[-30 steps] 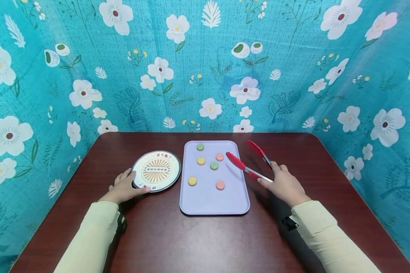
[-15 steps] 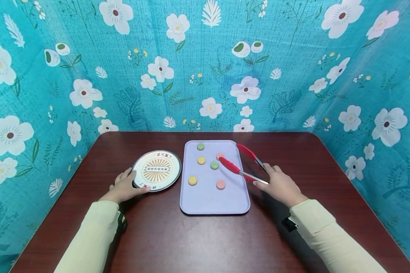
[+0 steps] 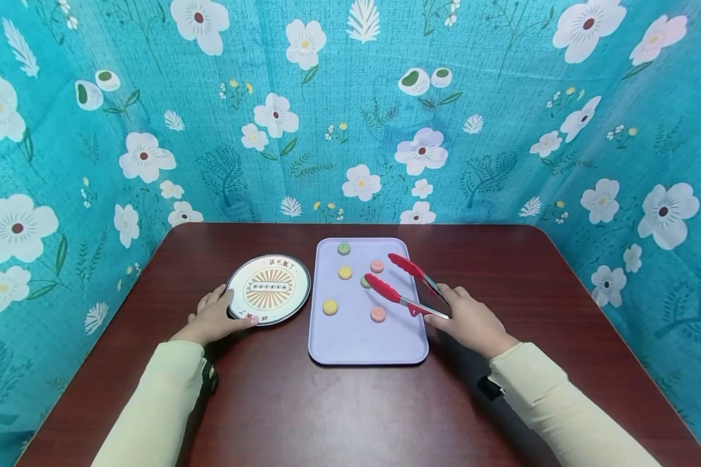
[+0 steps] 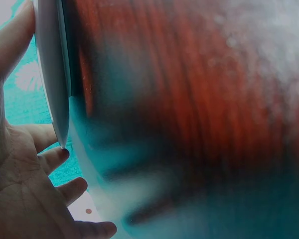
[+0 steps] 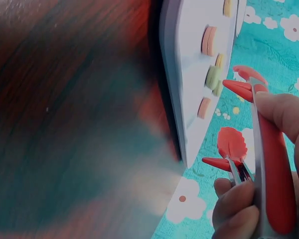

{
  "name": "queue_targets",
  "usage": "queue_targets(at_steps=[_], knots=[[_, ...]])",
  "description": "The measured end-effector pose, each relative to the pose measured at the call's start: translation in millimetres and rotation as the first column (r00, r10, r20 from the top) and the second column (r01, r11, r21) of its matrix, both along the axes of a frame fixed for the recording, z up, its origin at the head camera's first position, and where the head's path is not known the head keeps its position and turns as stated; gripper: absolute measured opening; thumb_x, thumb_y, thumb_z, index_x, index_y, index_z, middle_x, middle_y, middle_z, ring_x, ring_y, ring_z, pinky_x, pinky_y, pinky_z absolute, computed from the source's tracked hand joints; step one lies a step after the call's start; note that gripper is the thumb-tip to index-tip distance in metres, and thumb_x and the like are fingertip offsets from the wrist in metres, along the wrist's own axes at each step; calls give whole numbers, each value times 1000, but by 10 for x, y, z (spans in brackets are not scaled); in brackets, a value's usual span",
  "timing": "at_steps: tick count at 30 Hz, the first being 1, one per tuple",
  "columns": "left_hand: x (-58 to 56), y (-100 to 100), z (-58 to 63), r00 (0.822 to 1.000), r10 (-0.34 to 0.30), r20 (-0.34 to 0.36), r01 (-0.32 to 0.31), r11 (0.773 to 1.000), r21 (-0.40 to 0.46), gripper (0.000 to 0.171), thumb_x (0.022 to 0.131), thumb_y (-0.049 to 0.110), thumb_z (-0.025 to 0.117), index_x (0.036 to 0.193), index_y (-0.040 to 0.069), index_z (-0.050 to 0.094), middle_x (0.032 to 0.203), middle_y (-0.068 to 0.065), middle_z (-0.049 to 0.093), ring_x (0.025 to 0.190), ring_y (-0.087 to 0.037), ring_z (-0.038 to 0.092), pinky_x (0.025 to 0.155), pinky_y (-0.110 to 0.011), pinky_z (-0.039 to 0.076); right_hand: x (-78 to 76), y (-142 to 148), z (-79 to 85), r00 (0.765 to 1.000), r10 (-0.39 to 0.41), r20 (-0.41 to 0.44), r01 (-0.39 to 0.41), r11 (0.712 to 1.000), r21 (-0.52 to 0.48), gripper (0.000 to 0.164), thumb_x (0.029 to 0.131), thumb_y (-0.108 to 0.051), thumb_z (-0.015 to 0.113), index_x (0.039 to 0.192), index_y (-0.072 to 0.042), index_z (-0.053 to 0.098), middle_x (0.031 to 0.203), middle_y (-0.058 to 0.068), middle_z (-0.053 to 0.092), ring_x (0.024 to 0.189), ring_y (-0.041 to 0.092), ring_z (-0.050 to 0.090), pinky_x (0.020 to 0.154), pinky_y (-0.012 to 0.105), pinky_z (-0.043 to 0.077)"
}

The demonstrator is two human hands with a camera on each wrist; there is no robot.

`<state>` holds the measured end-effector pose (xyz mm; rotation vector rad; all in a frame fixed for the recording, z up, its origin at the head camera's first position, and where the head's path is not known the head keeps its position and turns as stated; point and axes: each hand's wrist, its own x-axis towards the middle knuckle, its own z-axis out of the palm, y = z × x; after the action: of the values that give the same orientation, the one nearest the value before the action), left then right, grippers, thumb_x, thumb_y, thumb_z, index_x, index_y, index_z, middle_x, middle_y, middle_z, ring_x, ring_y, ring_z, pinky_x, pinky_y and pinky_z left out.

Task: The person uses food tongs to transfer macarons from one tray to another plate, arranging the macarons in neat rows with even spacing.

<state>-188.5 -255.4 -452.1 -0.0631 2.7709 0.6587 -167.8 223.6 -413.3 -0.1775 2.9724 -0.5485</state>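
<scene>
Left hand (image 3: 212, 318) pinches the plate (image 3: 269, 289) by its rim, other fingers loose, then cookies (image 3: 345, 272) on the tray (image 3: 350, 345), then spread tongs (image 3: 383, 289), right hand (image 3: 473, 323) curled round them. Squeeze off-center and that green cookie (image 5: 213, 77) could skid away imo.

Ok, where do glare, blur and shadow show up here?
Head: soft sheen on the near tabletop, a dark shadow beside the right sleeve; left wrist: tabletop smeared, glare at upper right; right wrist: tabletop blurry with hazy reflections, tongs crisper.

Turquoise flower-printed cloth (image 3: 321, 172) hangs behind and on both sides of a glossy dark-red table (image 3: 304, 415), probably wooden.
</scene>
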Motion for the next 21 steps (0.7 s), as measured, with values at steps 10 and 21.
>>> queue_targets(at_steps=[10,21], knots=[[-25,-6,-31,1000,-5,-7,5,1000,-11,115,75,66,68,151,-5,18,154,-30,9,138,-52,6,101,-76,14,59,-122,-52,998,46,-33,-46,999,-16,79,83,-43,72,142,-1,42,118,23,56,77,24,61,65,42,56],[-35,-29,-46,1000,-13,-12,12,1000,-13,114,76,67,66,151,-5,18,154,-30,9,138,-52,7,100,-76,16,95,-232,-49,994,100,-35,-100,995,-7,76,82,-41,74,141,-2,46,112,17,58,75,19,58,60,34,55]])
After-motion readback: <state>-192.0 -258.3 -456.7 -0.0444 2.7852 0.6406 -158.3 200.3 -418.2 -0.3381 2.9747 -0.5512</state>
